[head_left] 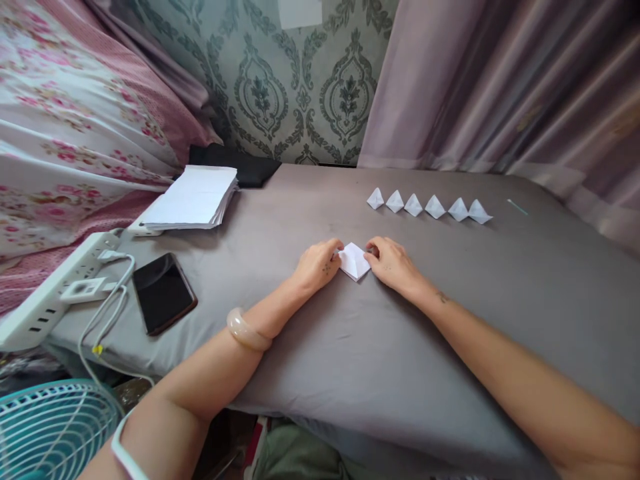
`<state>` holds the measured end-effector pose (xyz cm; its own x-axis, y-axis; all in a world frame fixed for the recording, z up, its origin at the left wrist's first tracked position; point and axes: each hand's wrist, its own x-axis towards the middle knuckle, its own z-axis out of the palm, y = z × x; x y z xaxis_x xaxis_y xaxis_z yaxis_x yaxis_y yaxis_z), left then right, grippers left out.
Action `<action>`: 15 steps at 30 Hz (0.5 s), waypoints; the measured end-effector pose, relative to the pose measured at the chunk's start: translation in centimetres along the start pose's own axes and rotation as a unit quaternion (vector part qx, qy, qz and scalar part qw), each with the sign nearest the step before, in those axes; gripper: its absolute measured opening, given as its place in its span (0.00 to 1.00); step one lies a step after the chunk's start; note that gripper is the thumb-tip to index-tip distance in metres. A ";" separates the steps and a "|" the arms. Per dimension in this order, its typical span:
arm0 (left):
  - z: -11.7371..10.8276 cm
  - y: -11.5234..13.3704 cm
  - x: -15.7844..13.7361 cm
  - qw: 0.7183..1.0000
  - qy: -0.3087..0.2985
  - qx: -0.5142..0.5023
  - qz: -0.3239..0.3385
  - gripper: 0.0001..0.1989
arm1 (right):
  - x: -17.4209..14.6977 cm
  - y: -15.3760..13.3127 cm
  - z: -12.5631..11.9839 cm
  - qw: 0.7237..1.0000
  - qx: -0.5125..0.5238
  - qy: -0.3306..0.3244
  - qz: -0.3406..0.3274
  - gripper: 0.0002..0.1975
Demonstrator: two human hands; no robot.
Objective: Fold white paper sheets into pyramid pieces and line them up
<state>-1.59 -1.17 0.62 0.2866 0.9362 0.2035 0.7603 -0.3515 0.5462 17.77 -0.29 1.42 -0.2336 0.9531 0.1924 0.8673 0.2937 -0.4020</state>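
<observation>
A small diamond of folded white paper (355, 262) lies on the grey cloth between my two hands. My left hand (321, 261) pinches its left corner, fingers curled together. At the opposite corner, my right hand (391, 259) grips the paper between thumb and fingers. A crease runs down the diamond's face, and layers show at its lower edge. Beyond my right hand stands a row of several folded white paper shapes (435, 207), each peaked at the top.
A thick stack of white paper (194, 198) sits at the back left, near a black cloth (235, 163). Closer on the left are a phone (164, 292), a white power strip (60, 287) with cables, and a blue fan (55, 427). A thin stick (517, 207) lies far right.
</observation>
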 end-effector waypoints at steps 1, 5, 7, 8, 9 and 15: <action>0.0 0.0 0.0 1.000 -0.002 0.010 0.007 0.17 | -0.4 -0.1 -0.2 0.999 -0.001 0.014 -0.034 0.12; -0.3 0.3 0.0 1.000 -0.013 0.027 0.002 0.15 | -2.6 -0.7 -0.9 0.982 0.002 0.038 -0.184 0.18; -0.3 0.4 0.0 1.000 -0.014 0.027 0.002 0.15 | -3.7 -1.0 -1.1 0.974 -0.028 0.019 -0.224 0.20; -0.2 0.3 0.0 1.000 -0.012 0.025 0.006 0.15 | -4.1 -1.1 -1.1 0.972 -0.046 0.007 -0.231 0.21; -0.2 0.2 0.0 1.000 -0.010 0.023 0.014 0.15 | -4.4 -1.2 -1.1 0.971 -0.065 -0.005 -0.232 0.22; -0.1 -0.7 0.1 0.999 -0.009 0.027 0.033 0.17 | -4.6 -1.1 -0.8 0.971 -0.100 -0.045 -0.211 0.24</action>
<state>-2.14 -0.79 0.32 0.3463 0.9113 0.2229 0.7703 -0.4118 0.4869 18.27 -5.06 1.64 -0.6167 0.7557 0.2205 0.7519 0.6484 -0.1194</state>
